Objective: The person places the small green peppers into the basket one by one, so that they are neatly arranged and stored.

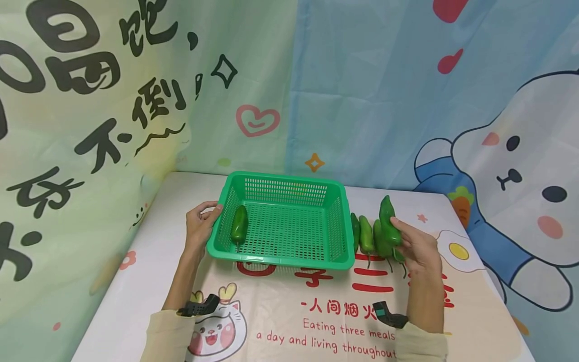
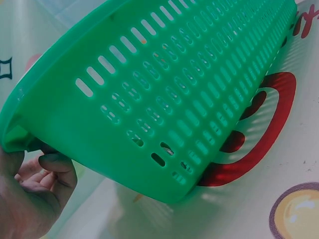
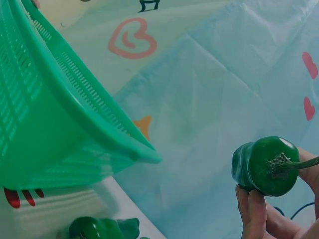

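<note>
A green plastic basket with slotted walls occupies the middle of the table. My left hand grips its left rim, thumb on top; the left wrist view shows the curled fingers under the basket's edge. One green pepper lies inside, near the left wall. My right hand holds another green pepper to the right of the basket, tip pointing away. In the right wrist view that pepper's stem end faces the camera, with fingers beneath it.
Several more green peppers lie in a row close to the basket's right side, partly hidden by the basket and my right hand. A printed cloth covers the table. Behind stands a printed curtain backdrop.
</note>
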`<state>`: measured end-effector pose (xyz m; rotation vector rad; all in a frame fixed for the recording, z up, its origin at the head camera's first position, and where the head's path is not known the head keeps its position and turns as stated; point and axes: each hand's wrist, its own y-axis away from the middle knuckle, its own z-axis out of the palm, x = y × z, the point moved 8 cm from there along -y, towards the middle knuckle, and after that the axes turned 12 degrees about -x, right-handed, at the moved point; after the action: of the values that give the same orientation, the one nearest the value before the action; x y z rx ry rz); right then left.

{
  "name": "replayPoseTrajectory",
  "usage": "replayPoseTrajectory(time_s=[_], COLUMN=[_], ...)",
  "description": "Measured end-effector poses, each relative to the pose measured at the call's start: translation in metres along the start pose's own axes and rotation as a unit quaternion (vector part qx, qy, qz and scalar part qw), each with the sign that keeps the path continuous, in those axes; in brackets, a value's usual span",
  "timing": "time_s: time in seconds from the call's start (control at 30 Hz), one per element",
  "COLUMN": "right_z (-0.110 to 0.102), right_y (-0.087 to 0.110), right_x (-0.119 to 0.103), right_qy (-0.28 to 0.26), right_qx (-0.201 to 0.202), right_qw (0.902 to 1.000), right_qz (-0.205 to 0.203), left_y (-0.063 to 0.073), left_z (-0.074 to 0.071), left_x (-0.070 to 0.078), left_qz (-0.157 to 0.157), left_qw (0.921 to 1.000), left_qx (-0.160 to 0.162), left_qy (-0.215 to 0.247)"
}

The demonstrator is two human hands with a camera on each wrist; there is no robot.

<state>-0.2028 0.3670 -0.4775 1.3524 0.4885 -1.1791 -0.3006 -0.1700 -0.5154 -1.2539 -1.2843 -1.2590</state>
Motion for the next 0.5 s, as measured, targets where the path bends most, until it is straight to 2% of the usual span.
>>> replayPoseTrajectory(time_s=[0.2, 0.5], right_z=[0.015, 0.037], right_y=[0.001, 0.002], right_x=[0.002, 0.001], right_qy=[0.012, 0.041], right_qx=[-0.022, -0.05], right_qw=[0.9997, 0.9978], right_qz=[0.008, -0.015], left_y=[0.001, 0.002], left_z=[-0.002, 0.0], left_x=[0.002, 0.001], left_qz=[0.001, 0.002], left_qw=[1.0, 0.9999], left_qx=[-0.001, -0.007], left_qy=[0.007, 0.015])
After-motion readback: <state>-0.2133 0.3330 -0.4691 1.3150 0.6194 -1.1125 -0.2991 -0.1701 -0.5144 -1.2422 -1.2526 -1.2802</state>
